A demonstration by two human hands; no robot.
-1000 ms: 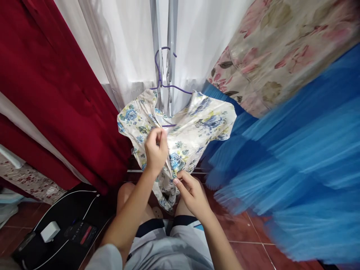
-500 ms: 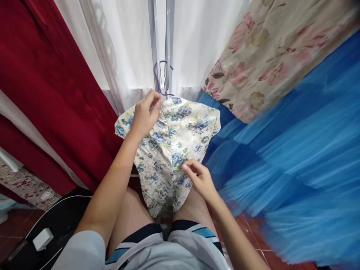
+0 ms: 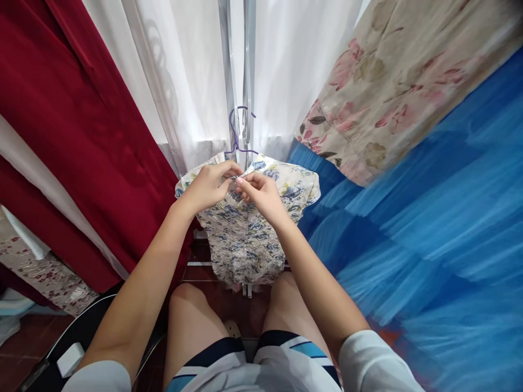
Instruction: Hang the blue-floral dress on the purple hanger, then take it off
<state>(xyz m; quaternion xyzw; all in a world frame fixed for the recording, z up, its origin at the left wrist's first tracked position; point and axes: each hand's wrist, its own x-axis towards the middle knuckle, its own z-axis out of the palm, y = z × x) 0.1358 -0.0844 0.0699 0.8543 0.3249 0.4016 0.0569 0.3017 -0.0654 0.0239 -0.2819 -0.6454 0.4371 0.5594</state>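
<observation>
A white short-sleeved blouse (image 3: 247,256) with blue and yellow-green flowers hangs in front of me on a purple wire hanger (image 3: 233,129). My left hand (image 3: 207,186) pinches the neckline edge at the blouse's front. Close against it, my right hand (image 3: 265,197) has thumb and fingers closed on the same spot. The fingertips meet there and hide the exact bit of cloth between them. Both blouse shoulders spread out to either side of my hands, and its hem hangs above my knees.
A metal stand (image 3: 239,60) rises behind the hanger, before white curtains (image 3: 192,71). Dark red cloth (image 3: 102,136) hangs to the left, with a black container (image 3: 92,321) below it. Floral cloth (image 3: 368,109) and blue tulle (image 3: 392,234) fill the right.
My right hand has moved up from the lower front of the blouse to meet my left hand at the neckline. The hanger and neckline sit slightly lower in view, and the hem sits higher.
</observation>
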